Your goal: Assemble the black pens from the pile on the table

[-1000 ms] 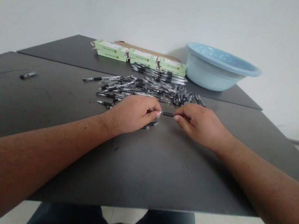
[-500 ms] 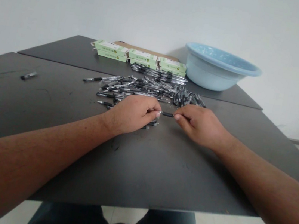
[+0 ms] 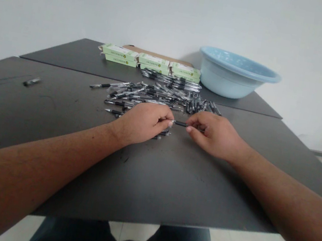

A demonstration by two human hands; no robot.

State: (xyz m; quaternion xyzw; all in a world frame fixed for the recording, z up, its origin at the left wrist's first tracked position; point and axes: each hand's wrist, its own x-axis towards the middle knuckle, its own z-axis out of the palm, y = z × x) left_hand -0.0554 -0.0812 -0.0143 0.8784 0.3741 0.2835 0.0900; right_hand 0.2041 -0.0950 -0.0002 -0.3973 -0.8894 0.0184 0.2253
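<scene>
Between my two hands a pen (image 3: 180, 123) with a black grip lies level, just above the dark table (image 3: 151, 184). My left hand (image 3: 148, 122) pinches its left end between thumb and forefinger. At the other end, the thumb and fingers of my right hand (image 3: 215, 132) close round the pen, whose far part they hide. Behind and partly under my left hand spreads a heap of clear pens with black grips (image 3: 153, 93). Several pens at the heap's near side stick out past my left hand.
Light green boxes (image 3: 121, 54) stand stacked in a row at the back, with a brown board (image 3: 159, 54) behind them. A pale blue basin (image 3: 231, 80) is at the back right. A short clear and black piece (image 3: 32, 81) lies alone at the left.
My right hand's fingers have shifted slightly and bent a little more at the pen's right end. My left hand and the heap look the same.
</scene>
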